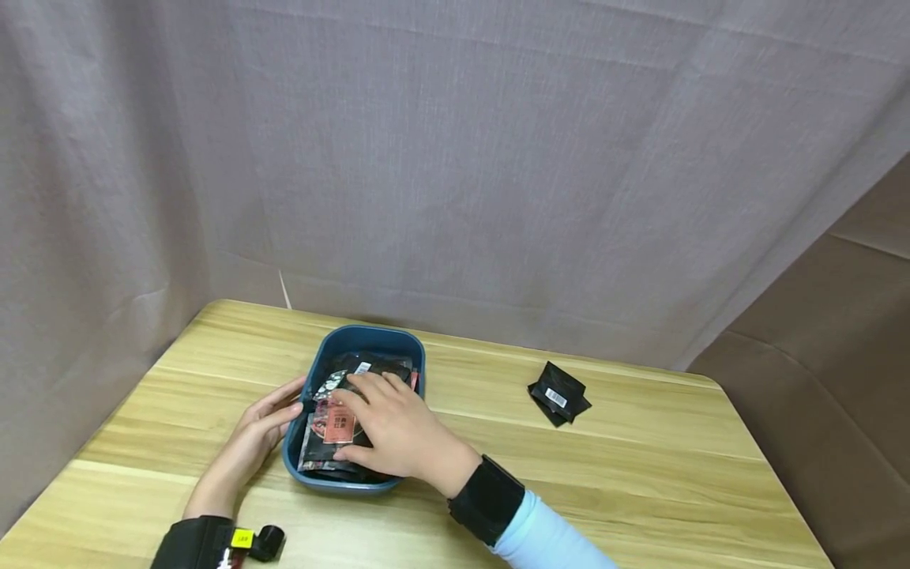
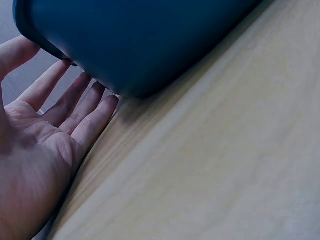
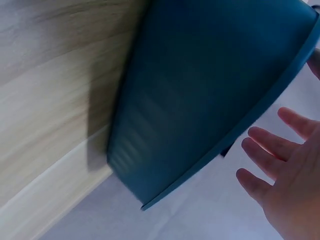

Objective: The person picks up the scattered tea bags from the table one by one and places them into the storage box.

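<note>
Steadying the tub (image 1: pixel 419 365) with a flat left hand (image 1: pixel 259 431), a person presses open right fingers (image 1: pixel 370 393) onto packets (image 1: pixel 334 423) inside.

Head high, wrists close — shared tub (image 1: pixel 334 341)

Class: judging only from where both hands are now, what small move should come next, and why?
Probably the right hand should pinch one packet and lift it. Its straight fingers lie flat on the packets in the blue tray, gripping nothing, while the left hand steadies the tray's side.
</note>
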`<move>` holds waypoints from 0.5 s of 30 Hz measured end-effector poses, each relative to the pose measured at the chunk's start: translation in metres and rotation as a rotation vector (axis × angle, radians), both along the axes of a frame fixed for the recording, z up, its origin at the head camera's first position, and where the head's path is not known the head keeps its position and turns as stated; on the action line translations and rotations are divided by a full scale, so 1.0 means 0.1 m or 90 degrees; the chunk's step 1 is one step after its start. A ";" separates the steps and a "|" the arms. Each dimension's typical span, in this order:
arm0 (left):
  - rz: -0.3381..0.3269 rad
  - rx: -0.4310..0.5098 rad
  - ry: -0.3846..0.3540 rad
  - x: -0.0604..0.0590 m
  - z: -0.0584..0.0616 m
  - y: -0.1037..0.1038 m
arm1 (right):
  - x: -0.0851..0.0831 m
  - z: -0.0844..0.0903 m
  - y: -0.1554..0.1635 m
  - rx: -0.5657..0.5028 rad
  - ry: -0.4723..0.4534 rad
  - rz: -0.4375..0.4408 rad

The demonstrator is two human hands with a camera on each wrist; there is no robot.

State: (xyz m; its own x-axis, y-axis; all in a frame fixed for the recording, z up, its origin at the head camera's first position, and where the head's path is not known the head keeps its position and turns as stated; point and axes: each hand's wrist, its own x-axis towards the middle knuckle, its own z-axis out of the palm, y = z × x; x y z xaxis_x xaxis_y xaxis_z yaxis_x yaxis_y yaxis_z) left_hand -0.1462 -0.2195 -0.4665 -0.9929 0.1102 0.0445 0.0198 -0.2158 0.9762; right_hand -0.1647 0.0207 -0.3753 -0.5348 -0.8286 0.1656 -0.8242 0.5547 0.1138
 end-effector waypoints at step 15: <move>0.018 -0.014 -0.013 0.00 0.01 -0.02 | -0.29 -0.10 1.18 -0.134 -0.072 -0.194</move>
